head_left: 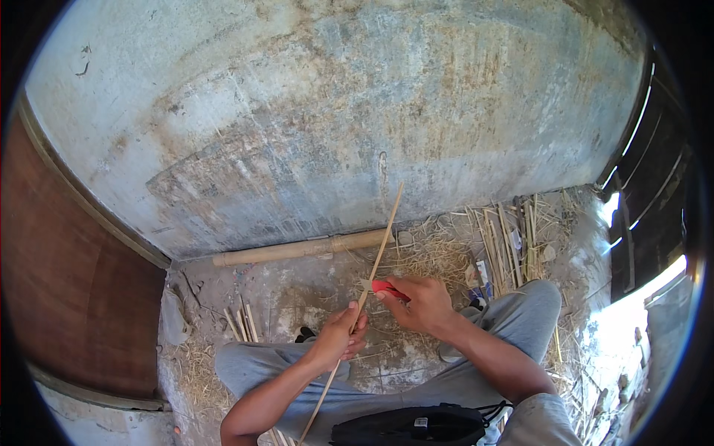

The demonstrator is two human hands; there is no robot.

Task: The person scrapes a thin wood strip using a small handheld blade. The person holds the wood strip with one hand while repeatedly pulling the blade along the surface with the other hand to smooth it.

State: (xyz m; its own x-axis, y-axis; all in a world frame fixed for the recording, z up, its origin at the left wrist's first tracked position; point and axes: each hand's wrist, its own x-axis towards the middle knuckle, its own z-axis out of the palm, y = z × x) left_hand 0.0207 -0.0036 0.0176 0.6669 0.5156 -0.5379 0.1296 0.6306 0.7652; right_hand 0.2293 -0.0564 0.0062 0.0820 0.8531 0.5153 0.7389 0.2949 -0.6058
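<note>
A long thin bamboo strip point(384, 239) slants across the middle, from near my lap up toward the wall. My left hand point(341, 339) is closed around it, thumb on top, at about its middle. Just above that grip, a red-handled knife point(390, 289) meets the strip from the right side. My right hand point(425, 305) is wrapped around the knife's handle. A small pale piece sticks out where knife and strip meet; whether it is blade or shaving, I cannot tell.
A thick bamboo pole point(305, 250) lies along the foot of the stained wall point(335, 126). Bamboo strips point(509, 241) lie bundled at the right, beside curly shavings point(431, 256). More strips point(242, 325) rest by my left knee. A black pouch point(416, 426) sits on my lap.
</note>
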